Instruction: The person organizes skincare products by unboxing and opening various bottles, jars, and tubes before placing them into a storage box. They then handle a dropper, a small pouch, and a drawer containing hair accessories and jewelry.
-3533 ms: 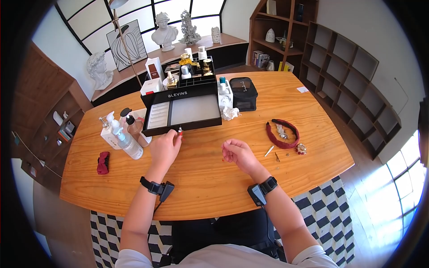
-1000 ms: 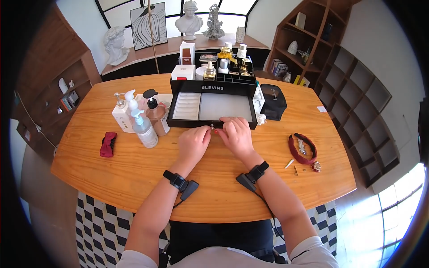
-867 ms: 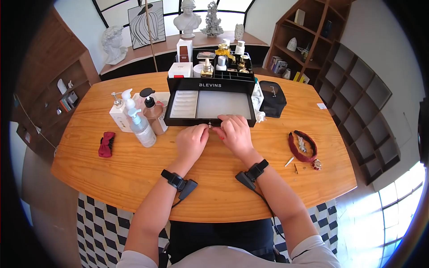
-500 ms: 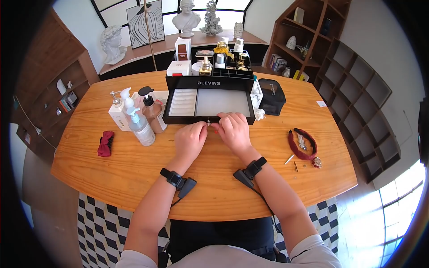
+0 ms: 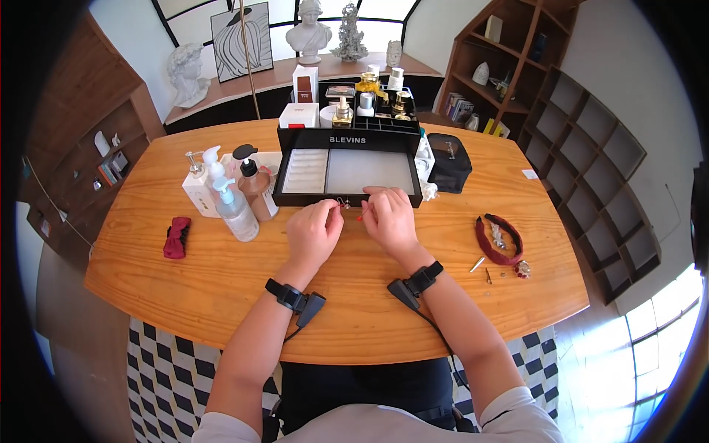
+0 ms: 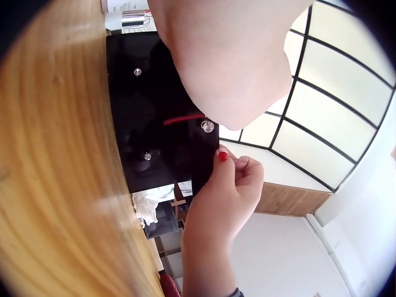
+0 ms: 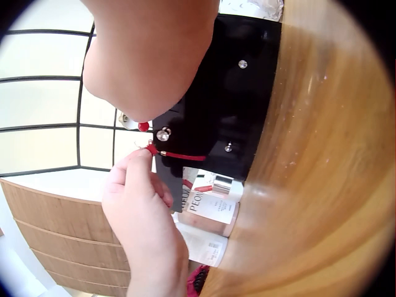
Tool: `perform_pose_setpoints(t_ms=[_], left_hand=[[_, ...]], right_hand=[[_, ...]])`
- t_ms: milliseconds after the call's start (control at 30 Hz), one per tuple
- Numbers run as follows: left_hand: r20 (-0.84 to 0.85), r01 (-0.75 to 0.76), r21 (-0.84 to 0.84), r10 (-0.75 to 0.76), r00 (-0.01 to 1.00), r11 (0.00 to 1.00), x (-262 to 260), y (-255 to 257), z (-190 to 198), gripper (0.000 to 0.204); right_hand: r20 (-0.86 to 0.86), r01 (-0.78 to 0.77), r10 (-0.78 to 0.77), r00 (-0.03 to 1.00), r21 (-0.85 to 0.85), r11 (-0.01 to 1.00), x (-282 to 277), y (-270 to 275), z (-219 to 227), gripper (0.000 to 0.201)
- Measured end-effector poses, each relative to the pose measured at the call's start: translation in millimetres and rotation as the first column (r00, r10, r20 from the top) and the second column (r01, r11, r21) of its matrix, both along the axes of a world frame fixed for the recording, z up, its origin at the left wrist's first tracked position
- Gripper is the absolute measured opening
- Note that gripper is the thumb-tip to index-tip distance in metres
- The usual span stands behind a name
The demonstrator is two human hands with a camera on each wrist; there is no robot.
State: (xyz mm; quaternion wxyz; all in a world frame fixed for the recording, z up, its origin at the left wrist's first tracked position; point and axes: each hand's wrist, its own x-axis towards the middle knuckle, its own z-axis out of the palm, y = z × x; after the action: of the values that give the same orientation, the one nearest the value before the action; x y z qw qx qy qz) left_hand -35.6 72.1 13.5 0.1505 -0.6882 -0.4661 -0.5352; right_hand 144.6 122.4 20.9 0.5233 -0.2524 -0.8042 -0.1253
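Note:
My left hand [image 5: 314, 232] pinches a thin red cord piece [image 7: 183, 156] with silver-coloured metal at its end, perhaps a bracelet. The cord trails down before the black drawer front [image 6: 142, 105]. My right hand [image 5: 389, 219] is just to the right, fingers bent, its upper fingertips at the rim of the pulled-out drawer [image 5: 295, 200]. A red spot shows at its thumb tip; whether it holds anything I cannot tell. Between the hands is a round clear knob [image 7: 163, 134]. Inside the drawer are a pale ridged section [image 5: 306, 171] and a flat grey section [image 5: 371, 171].
The black organiser [image 5: 347, 140] carries cosmetics boxes and bottles. Pump bottles [image 5: 238, 215] stand left, near a dark red bow [image 5: 176, 238]. On the right lie a dark red headband [image 5: 481, 240], small hair pieces and a white clip [image 5: 477, 263]. A black mesh bag [image 5: 450, 166] stands behind.
Since 3.5 s ago, the right hand has come left to the drawer front and the head view has shifted. In the last half second, the fingertips have parted slightly beside the knob.

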Motion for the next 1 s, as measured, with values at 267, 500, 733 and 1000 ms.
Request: perform_pose_setpoints(t_ms=[267, 500, 733, 1000], left_hand=[[-0.003, 0.056, 0.054, -0.056, 0.998, 0.997, 1.5, -10.3, 5.9, 0.01], [-0.027, 0.118, 0.098, -0.116, 0.993, 0.988, 4.2, -14.6, 8.3, 0.011], [0.042, 0.153, 0.002, -0.153, 0.987, 0.988, 2.8, -18.2, 4.2, 0.005], [0.095, 0.115, -0.008, -0.113, 0.989, 0.993, 0.4, -9.6, -8.2, 0.003]], right_hand=[[-0.291, -0.269, 0.137, 0.947, -0.48, 0.835, -21.9, -37.2, 32.0, 0.021], [-0.253, -0.238, 0.086, 0.964, -0.666, 0.707, -22.8, -42.8, 42.5, 0.018], [-0.148, -0.068, -0.036, 0.988, -0.639, 0.766, 41.8, -60.8, 55.6, 0.018], [0.185, 0.194, -0.077, 0.98, -0.778, 0.598, 164.4, -84.5, 29.5, 0.019]])
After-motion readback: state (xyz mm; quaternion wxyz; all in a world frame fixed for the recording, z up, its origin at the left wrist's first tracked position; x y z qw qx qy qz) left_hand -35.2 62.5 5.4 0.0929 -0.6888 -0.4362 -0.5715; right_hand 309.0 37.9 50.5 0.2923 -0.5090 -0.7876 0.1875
